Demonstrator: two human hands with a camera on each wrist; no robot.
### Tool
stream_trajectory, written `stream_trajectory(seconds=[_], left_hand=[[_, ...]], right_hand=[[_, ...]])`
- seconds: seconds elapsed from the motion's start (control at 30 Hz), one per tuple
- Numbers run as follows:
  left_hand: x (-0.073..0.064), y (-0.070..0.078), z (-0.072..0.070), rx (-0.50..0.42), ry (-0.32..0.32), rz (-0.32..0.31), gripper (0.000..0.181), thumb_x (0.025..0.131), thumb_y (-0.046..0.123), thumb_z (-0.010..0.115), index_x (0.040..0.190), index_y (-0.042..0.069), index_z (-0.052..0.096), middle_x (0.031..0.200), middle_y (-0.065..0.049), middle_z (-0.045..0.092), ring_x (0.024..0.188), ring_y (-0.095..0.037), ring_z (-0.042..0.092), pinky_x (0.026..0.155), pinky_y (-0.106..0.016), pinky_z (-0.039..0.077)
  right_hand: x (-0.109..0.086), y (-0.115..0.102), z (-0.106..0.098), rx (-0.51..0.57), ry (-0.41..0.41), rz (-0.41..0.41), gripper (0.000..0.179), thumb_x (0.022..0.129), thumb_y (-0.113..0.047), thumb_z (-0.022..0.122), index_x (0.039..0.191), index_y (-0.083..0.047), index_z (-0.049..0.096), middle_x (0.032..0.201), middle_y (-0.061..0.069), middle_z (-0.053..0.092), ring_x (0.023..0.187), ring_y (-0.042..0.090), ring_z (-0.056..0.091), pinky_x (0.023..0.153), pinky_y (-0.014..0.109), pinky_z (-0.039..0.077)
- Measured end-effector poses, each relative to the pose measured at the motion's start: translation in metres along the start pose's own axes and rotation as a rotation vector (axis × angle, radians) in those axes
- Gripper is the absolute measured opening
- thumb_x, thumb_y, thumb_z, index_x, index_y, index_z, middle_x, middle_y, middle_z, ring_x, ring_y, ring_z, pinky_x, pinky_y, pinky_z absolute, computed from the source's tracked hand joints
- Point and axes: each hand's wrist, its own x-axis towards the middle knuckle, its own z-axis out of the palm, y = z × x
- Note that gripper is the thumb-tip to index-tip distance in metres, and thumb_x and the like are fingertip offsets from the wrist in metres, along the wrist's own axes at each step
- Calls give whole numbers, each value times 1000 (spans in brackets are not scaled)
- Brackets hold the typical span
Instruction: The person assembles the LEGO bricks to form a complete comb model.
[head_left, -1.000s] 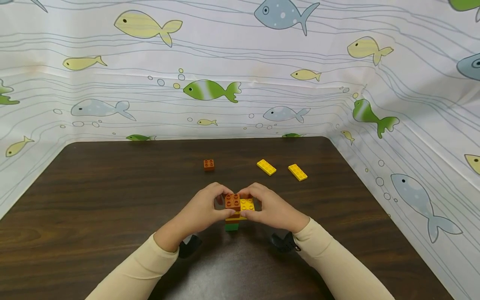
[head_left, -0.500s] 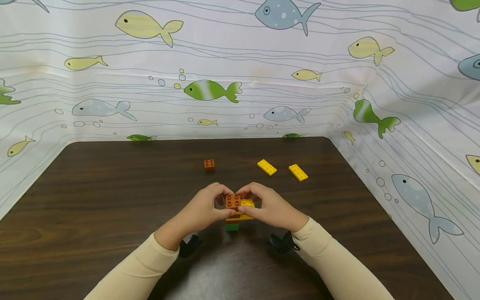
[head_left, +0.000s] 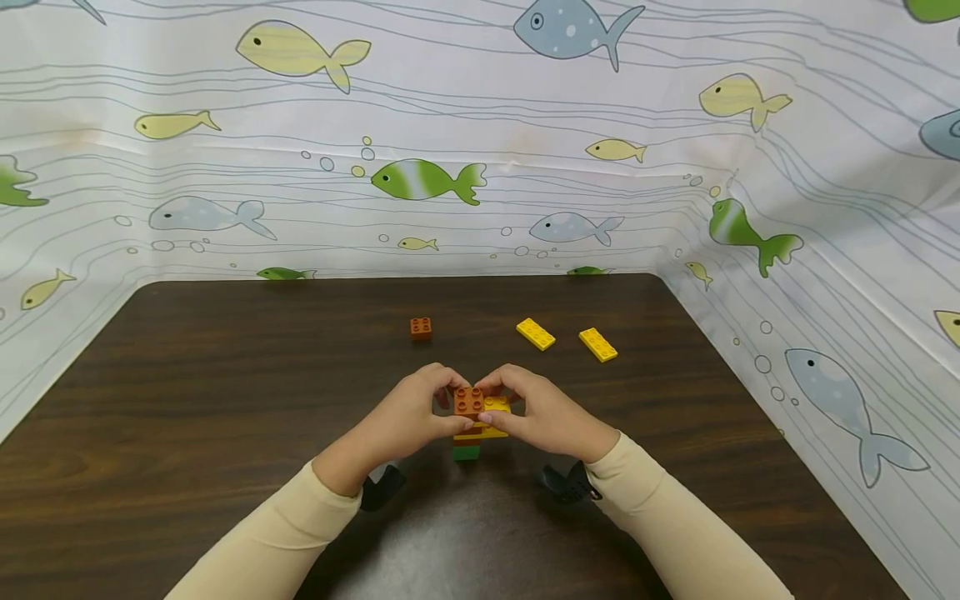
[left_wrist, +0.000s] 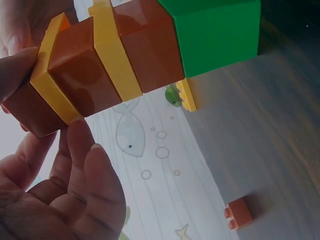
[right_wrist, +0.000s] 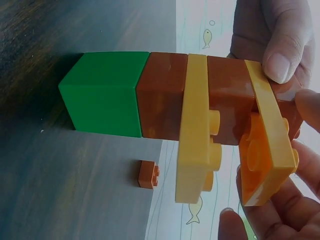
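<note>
A tower of toy building bricks stands upright on the table: a green block [right_wrist: 107, 95] at the bottom, then brown bricks [right_wrist: 162, 95] alternating with two yellow plates [left_wrist: 115, 47]. Both plates jut out to the right; the upper yellow plate [head_left: 497, 406] looks slightly tilted in the right wrist view. My left hand [head_left: 411, 417] pinches the top brown brick [head_left: 468, 402] from the left, thumb in front and fingers behind. From the right, my right hand [head_left: 546, 412] grips the same brick, its thumb in front by the upper plate. Its rear fingertips are partly hidden.
A loose brown brick [head_left: 421, 328] lies behind the tower, slightly left. Two loose yellow plates [head_left: 536, 334] lie farther back to the right. A fish-patterned curtain [head_left: 450, 125] borders the dark wooden table [head_left: 225, 375] at its back and right.
My right thumb has shifted slightly left onto the corner of the top brown brick. Both hands otherwise stay around the tower; the whole head view has drifted a little.
</note>
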Motion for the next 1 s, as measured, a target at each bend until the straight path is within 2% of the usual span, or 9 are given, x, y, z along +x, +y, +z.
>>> stream_trajectory(seconds=[0.33, 0.73, 0.87, 1.0], left_hand=[[1, 1, -2, -3, -19, -16, 30, 84, 15, 76, 109, 6, 62, 97, -3, 54, 81, -17, 50, 66, -28, 46], [-1, -4, 2, -92, 12, -15, 30, 83, 14, 76, 109, 7, 63, 98, -3, 55, 84, -19, 52, 68, -30, 48], [-1, -5, 4, -105, 22, -16, 30, 83, 14, 76, 109, 6, 62, 98, -4, 55, 84, -19, 51, 68, -30, 47], [-1, -6, 6, -116, 32, -27, 31, 83, 14, 76, 109, 6, 62, 97, -3, 55, 84, -21, 51, 68, -31, 46]], right_hand=[[0, -2, -2, -16, -6, -7, 31, 92, -21, 66, 118, -7, 57, 112, 3, 59, 97, 19, 57, 89, 38, 50], [0, 1, -4, 3, 0, 35, 34, 92, -23, 67, 121, -10, 58, 116, 2, 60, 99, 18, 55, 90, 40, 47], [-1, 9, -7, 47, 41, 49, 35, 94, -24, 64, 125, -8, 57, 117, 5, 60, 102, 20, 55, 90, 44, 46], [-1, 18, -14, 87, 128, 88, 34, 95, -23, 62, 126, -8, 57, 117, 11, 61, 104, 21, 55, 88, 44, 46]])
